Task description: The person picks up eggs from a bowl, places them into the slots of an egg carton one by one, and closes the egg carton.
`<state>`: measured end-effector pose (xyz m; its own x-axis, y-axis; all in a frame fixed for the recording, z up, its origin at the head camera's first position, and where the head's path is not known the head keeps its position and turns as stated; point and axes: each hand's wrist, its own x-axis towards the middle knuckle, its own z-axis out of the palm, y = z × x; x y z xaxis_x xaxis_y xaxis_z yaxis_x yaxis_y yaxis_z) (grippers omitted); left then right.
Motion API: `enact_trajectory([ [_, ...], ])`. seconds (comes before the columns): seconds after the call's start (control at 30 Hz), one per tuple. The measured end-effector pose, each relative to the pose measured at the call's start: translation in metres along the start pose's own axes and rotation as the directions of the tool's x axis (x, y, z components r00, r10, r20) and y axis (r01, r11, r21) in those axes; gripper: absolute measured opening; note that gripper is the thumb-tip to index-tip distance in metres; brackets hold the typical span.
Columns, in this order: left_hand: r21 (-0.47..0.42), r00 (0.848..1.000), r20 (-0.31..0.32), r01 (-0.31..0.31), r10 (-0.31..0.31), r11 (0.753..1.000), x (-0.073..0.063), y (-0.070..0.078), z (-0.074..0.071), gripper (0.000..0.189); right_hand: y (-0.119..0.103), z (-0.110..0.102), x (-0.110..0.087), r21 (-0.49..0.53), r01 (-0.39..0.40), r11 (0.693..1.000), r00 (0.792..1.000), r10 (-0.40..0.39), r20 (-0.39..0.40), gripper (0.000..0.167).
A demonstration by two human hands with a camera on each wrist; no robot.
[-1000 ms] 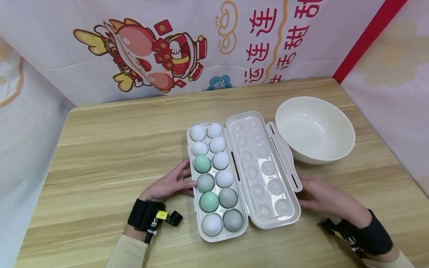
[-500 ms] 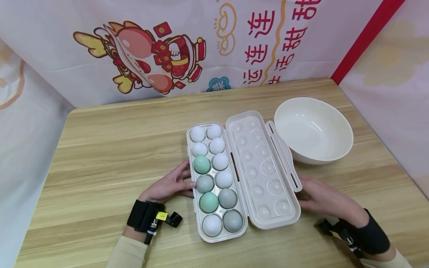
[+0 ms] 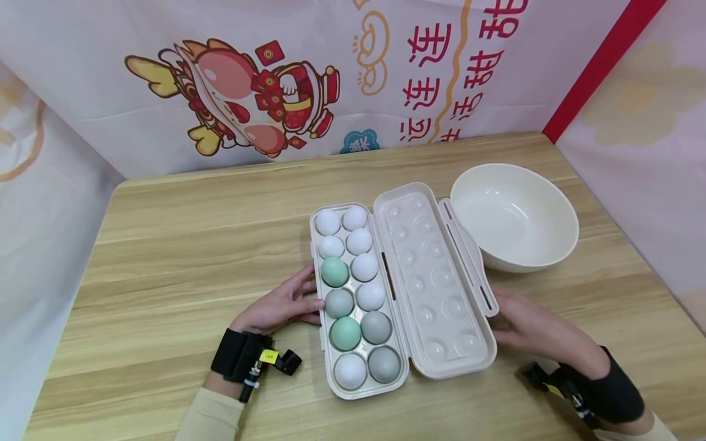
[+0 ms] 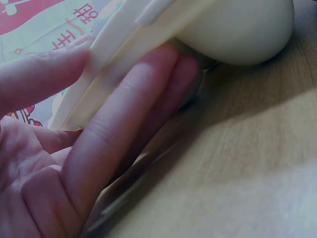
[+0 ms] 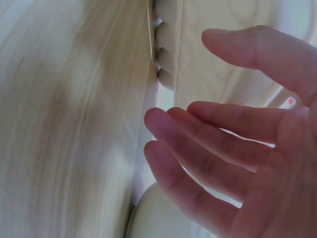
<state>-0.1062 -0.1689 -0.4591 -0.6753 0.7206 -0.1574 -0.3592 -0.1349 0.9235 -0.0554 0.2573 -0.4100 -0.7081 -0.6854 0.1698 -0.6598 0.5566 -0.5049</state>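
Note:
A cream plastic egg box [image 3: 368, 392] lies open on the table, two rows of its cups filled with white eggs [image 3: 371, 295], green eggs [image 3: 345, 333] and grey eggs [image 3: 383, 364]. My left hand [image 3: 278, 308] grips the tray's left side. In the left wrist view its thumb lies at the rim [image 4: 106, 47] and its fingers [image 4: 114, 116] reach beneath. The box's lid [image 3: 421, 275] is folded out to the right, with a slotted handle [image 3: 471, 263] along its far side. Beside the lid, my right hand [image 3: 529, 324] has loosely extended fingers [image 5: 198, 173]; the head view hides their tips.
A large cream bowl [image 3: 551, 248] stands at the back right, close to the handle. Wood-grain tabletop [image 3: 193, 239] stretches out to the left. Printed white cloth [image 3: 83, 122] rises behind the table's back edge and along both sides.

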Motion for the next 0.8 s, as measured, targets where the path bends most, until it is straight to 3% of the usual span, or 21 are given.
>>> enact_trajectory([
  [0.33, -0.01, 1.0, -0.031, -0.007, 0.006, 1.0, 0.006, -0.002, 0.005, 0.076, -0.006, -0.006, 0.0, 0.021, -0.016, 1.0, 0.998, 0.018, -0.062, 0.082],
  [0.63, 0.0, 0.997, -0.081, -0.012, 0.012, 1.0, 0.011, -0.003, 0.009, 0.076, -0.012, -0.013, 0.006, 0.002, 0.011, 1.0, 0.994, -0.01, -0.107, 0.068],
  [0.8, 0.023, 0.993, -0.117, -0.019, 0.022, 1.0, 0.014, -0.004, 0.013, 0.071, -0.017, -0.013, 0.013, 0.045, 0.083, 0.996, 0.988, -0.076, -0.132, 0.065],
])
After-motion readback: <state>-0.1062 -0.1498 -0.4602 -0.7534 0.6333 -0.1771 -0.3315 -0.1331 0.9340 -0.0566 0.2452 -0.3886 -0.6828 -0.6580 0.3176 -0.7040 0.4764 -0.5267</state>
